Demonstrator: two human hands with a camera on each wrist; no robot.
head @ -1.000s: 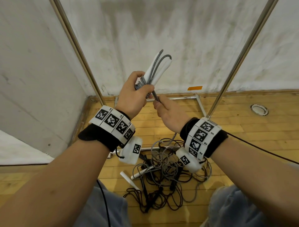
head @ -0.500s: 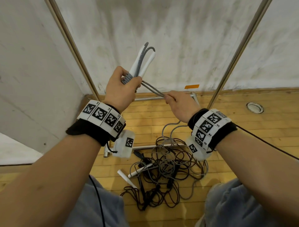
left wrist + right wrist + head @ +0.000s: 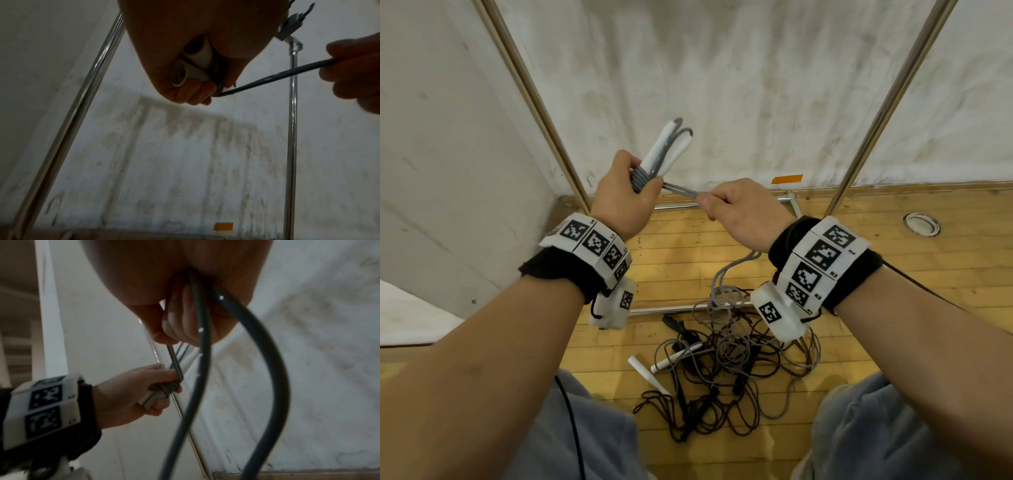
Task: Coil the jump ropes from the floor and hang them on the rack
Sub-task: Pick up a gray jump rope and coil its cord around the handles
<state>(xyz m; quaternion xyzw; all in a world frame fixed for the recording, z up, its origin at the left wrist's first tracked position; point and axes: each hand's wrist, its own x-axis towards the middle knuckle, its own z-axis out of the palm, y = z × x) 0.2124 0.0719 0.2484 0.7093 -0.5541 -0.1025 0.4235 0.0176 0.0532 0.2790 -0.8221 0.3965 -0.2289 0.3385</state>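
Two white handles point(image 3: 667, 150) of a grey jump rope point(image 3: 681, 189) are clasped side by side in the left hand point(image 3: 621, 197), raised in front of a stained white wall. Several tight turns of grey cord are already bound around the handles just above the fingers. A doubled strand of the same cord is pinched in the right hand point(image 3: 743, 210) and stretched taut between the two hands.

Compared with a second ago, the right hand has been drawn away to the right, so the strand that was slack against the bundle is now pulled straight. This is judged to be the tightening of a wrap, with more winding still to be done, since a long tail of grey cord is seen trailing from under the right hand down to the floor.

On the wooden floor point(image 3: 893, 308), near the foot of the metal rack point(image 3: 873, 113), a tangled pile of ropes point(image 3: 722, 370) is left: dark brown cords mixed with grey, and two more white handles point(image 3: 664, 363) at its left edge. Nothing is seen hanging on the rack's uprights. No containers are in view.
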